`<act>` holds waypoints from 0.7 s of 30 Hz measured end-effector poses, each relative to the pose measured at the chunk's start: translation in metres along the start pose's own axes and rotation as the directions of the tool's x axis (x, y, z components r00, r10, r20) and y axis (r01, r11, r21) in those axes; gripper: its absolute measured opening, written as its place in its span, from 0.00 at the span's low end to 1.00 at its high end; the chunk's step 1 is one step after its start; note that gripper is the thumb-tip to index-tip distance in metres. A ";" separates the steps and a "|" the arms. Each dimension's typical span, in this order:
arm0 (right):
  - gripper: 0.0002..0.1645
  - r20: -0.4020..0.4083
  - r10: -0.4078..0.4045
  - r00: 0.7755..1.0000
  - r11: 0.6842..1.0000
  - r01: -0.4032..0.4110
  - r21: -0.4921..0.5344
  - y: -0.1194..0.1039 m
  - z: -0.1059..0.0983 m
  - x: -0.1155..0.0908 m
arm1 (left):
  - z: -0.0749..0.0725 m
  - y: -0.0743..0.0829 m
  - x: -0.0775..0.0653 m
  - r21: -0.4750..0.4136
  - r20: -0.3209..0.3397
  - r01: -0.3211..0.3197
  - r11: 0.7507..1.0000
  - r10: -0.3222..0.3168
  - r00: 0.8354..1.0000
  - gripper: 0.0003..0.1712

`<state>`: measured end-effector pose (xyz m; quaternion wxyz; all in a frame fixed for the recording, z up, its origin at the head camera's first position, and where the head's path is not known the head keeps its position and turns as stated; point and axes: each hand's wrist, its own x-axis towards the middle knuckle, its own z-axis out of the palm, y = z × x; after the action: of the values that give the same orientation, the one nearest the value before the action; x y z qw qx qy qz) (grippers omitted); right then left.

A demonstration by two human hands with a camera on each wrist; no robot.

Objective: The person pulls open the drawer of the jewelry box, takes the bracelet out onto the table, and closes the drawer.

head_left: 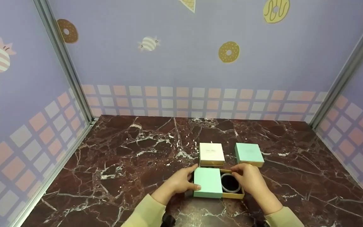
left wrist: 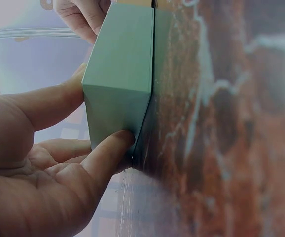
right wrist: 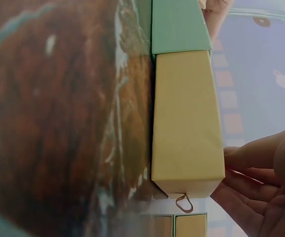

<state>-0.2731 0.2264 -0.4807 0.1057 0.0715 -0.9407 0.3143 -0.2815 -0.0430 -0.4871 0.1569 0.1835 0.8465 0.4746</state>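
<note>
A mint gift box lies on the marbled table, its yellow drawer (head_left: 233, 195) slid partly out to the right of the mint sleeve (head_left: 208, 179). Inside the drawer a pale bangle (head_left: 231, 191) sits around a black insert. My left hand (head_left: 179, 182) grips the sleeve's left end, with thumb and fingers on its sides in the left wrist view. At the drawer's far right corner, my right hand (head_left: 251, 179) pinches the far wall between thumb and bent forefinger. In the right wrist view a small ribbon loop (right wrist: 184, 203) hangs from the drawer's end.
Just behind the sleeve stands a closed cream-topped box (head_left: 211, 152). Another mint-topped box (head_left: 249, 153) is to its right. The dark red marbled table (head_left: 131, 164) reaches a patterned wall (head_left: 181, 69) at the back, with side panels left and right.
</note>
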 end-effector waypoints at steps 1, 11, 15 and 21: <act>0.07 -0.003 -0.006 1.000 1.000 0.006 -0.005 0.000 0.000 0.000 | 0.000 0.000 0.000 -0.002 0.000 -0.001 1.000 0.001 1.000 0.52; 0.08 0.050 -0.048 0.998 0.996 0.052 -0.070 -0.001 0.005 -0.003 | 0.000 0.002 -0.001 -0.022 0.004 0.014 1.000 -0.014 1.000 0.52; 0.10 0.073 -0.139 0.988 0.981 0.147 -0.124 0.001 0.007 -0.004 | 0.000 0.002 -0.001 -0.017 0.001 0.015 1.000 -0.015 1.000 0.51; 0.10 0.049 -0.210 0.976 0.961 0.216 -0.171 0.005 0.010 -0.003 | 0.000 0.002 -0.001 -0.014 0.000 0.014 1.000 -0.014 1.000 0.51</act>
<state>-0.2729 0.2248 -0.4922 0.1304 0.1675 -0.9530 0.2161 -0.2799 -0.0426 -0.4856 0.1616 0.1764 0.8443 0.4795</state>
